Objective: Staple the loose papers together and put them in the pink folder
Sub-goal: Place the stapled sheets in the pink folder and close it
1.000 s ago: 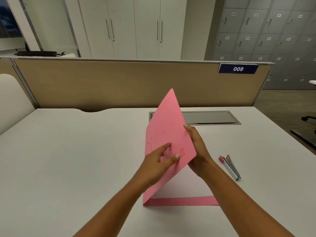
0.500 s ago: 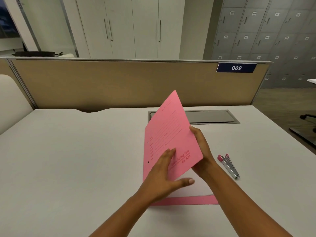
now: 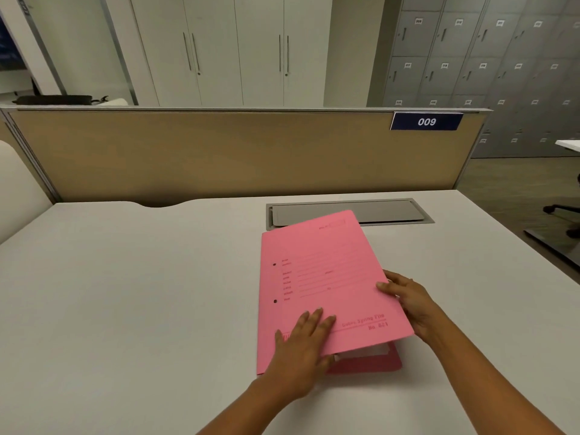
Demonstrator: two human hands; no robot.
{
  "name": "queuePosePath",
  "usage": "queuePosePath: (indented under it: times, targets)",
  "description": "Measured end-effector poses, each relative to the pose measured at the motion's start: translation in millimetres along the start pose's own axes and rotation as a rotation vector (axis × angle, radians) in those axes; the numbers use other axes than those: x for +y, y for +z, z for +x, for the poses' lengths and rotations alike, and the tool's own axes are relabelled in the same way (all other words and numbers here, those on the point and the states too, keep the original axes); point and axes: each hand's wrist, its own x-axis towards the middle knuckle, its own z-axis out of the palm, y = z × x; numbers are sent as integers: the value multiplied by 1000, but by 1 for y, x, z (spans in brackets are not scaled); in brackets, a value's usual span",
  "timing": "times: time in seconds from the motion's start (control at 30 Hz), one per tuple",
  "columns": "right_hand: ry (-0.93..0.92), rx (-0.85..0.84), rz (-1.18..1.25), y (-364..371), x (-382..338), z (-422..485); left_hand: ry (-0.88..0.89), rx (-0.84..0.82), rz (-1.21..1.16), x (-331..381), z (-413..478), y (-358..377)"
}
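Observation:
The pink folder [image 3: 326,277] lies on the white desk [image 3: 141,293] with its front cover almost down; the lower right corner still stands a little off the back cover [image 3: 370,364]. A sliver of the white papers [image 3: 365,353] shows in that gap. My left hand [image 3: 303,346] rests flat on the cover near its lower left, fingers straight. My right hand [image 3: 411,299] holds the cover's right edge, thumb on top and the fingers round the edge. No stapler is visible; my right arm covers the desk beside the folder.
A grey cable flap [image 3: 370,211] is set into the desk just behind the folder. A tan partition [image 3: 219,152] with a "009" label [image 3: 426,121] closes the far edge. A pale chair back [image 3: 15,186] stands at the left.
The folder's cover has swung down from nearly upright to almost flat. My left hand moved from pinching the cover to lying flat on it. My right hand followed the edge down.

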Motion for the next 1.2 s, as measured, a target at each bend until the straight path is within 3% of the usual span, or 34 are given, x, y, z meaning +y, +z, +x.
queuePosePath:
  times: [0.13, 0.27, 0.37, 0.47, 0.73, 0.87, 0.97, 1.07, 1.1, 1.2]
  targets:
    - [-12, 118, -119, -8, 22, 9, -13, -34, 85, 2, 7, 14]
    - [-105, 305, -466, -3, 41, 12, -3, -20, 119, 5, 8, 22]
    - [-191, 303, -685, 7, 54, 8, -120, -30, 218, 1, 10, 28]
    - [-247, 258, -866, 16, 65, 6, -125, 177, 222, -10, 17, 48]
    - [-281, 149, -1250, 15, 84, 11, -140, 100, 244, -18, 18, 56]
    - [-361, 349, -1275, 1, 67, 18, -127, 103, 248, -18, 17, 54]
    - [-280, 546, -1286, -15, 55, 18, -68, 104, 307, -20, 19, 60]
    - [-171, 557, -1168, -26, 53, 19, -106, 57, 328, -9, 12, 44]
    - [-174, 560, -1128, -28, 53, 19, -84, -1, 249, -6, 10, 39]
    - [-230, 588, -1047, -27, 52, 16, -58, 51, 58, 0, 12, 33]
